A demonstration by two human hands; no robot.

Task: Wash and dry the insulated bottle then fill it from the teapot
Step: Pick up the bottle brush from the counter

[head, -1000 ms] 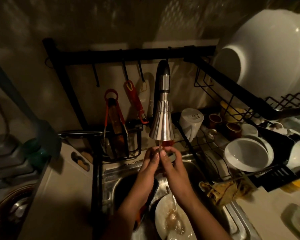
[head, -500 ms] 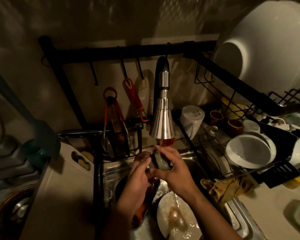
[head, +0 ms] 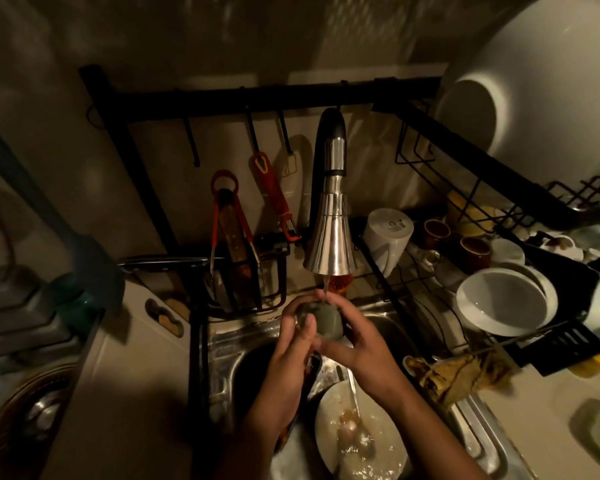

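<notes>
A small rounded grey-green piece (head: 329, 322), which looks like the bottle's cap, is held right under the chrome faucet head (head: 329, 244). A thin stream of water (head: 325, 287) falls onto it. My left hand (head: 291, 344) grips its left side with curled fingers. My right hand (head: 359, 344) cups it from the right and below. Both hands are over the steel sink (head: 222, 341). The bottle's body and the teapot are not clearly in view.
A wet white plate (head: 326, 417) with a spoon lies in the sink below my hands, beside a dark item (head: 313, 370). A black rack (head: 430, 282) on the right holds bowls, cups and a white mug (head: 387, 237). A rag (head: 458, 372) lies on the sink's right rim. Utensils hang behind.
A second ago my palms were pressed together under the stream. Now they have parted and hold the grey-green piece up under the spout.
</notes>
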